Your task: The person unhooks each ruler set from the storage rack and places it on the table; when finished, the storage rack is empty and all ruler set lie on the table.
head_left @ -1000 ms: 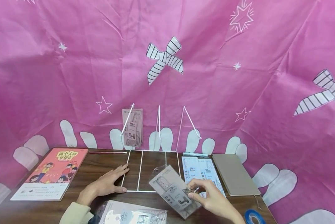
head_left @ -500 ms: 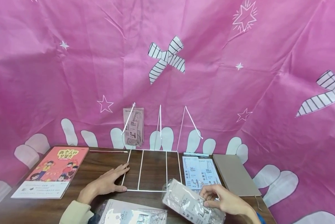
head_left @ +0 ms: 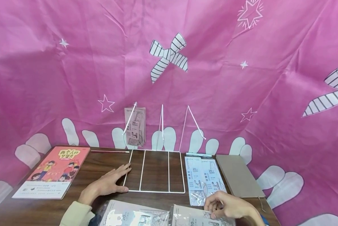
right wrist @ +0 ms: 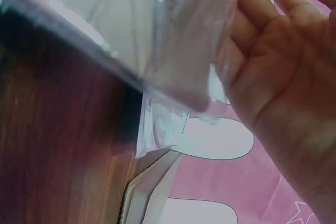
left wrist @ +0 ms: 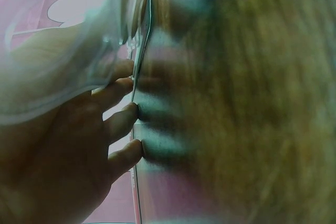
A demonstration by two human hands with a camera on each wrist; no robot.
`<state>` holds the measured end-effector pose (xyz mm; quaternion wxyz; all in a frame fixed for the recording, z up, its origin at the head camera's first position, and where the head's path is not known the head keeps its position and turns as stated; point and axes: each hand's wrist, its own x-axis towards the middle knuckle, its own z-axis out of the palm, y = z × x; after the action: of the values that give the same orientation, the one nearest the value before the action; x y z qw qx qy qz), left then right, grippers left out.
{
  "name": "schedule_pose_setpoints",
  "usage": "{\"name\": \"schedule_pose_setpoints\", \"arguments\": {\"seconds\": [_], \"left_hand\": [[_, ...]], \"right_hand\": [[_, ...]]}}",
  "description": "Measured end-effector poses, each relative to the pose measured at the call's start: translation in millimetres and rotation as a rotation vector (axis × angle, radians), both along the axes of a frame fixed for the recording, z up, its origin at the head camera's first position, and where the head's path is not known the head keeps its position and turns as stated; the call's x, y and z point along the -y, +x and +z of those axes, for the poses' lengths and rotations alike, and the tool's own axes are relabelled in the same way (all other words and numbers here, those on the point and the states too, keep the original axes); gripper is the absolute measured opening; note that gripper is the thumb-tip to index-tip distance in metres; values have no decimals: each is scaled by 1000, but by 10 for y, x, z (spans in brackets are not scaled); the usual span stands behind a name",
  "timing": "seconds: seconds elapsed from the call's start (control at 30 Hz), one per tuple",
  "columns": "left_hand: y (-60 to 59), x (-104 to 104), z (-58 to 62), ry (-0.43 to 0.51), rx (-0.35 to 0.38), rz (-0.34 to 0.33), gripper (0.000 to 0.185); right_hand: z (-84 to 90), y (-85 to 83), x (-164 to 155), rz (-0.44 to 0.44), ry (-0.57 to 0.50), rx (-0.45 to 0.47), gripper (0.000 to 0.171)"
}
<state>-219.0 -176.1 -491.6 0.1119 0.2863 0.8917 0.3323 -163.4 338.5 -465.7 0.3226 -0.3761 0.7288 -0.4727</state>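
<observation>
Now R hand [head_left: 228,205] pinches pkt [head_left: 197,218].

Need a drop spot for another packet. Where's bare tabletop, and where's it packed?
Free: wood between the red book and the left hand; the wire rack bays show bare wood too. Crowded: near edge, where the right hand pinches a clear packet beside another packet; right side has blue packets and grey notebook.
</observation>
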Motion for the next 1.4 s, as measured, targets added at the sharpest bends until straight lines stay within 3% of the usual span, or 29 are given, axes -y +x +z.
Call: {"name": "schedule_pose_setpoints", "arguments": {"seconds": [0.37, 0.77, 1.07, 1.4], "left_hand": [[-2, -3, 13, 3, -3, -1, 88], [-6, 4, 2, -4, 0, 0, 88], [5, 8, 13, 1, -6, 0, 88], [5, 4, 11, 15, -10, -7, 86]], "right_hand": [[-61, 3, 39, -70, 43, -62, 15], [56, 54, 107, -163, 74, -113, 14], [-10, -56, 433, -260, 46, -364, 19], [-87, -308, 816, -460, 45, -393, 28]]}}
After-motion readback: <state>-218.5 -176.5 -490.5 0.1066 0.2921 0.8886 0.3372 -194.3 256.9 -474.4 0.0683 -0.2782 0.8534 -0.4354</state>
